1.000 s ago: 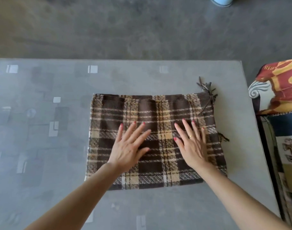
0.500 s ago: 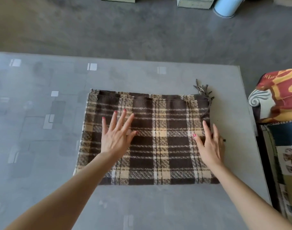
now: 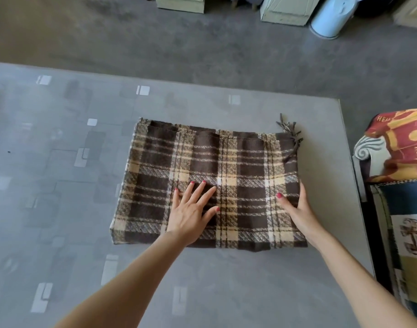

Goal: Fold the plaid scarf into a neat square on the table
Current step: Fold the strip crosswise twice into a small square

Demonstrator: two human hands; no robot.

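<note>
A brown, cream and yellow plaid scarf (image 3: 226, 162) lies folded into a wide rectangle on the grey table (image 3: 60, 162). Dark fringe (image 3: 290, 133) sticks out at its far right corner. My left hand (image 3: 191, 209) rests flat on the scarf's near middle, fingers spread. My right hand (image 3: 295, 207) is at the scarf's right edge, thumb on top of the cloth and fingers around the edge, partly hidden under it.
The table's right edge (image 3: 352, 185) runs close to the scarf. Beyond it stands a seat with a red and yellow printed cushion (image 3: 401, 147). On the floor past the table are pale green boxes (image 3: 285, 10) and a light blue bin (image 3: 330, 17).
My left hand slid from the scarf's left part toward its middle. My right hand moved out to the right edge and curled around it. The view tilted up, showing more floor.
</note>
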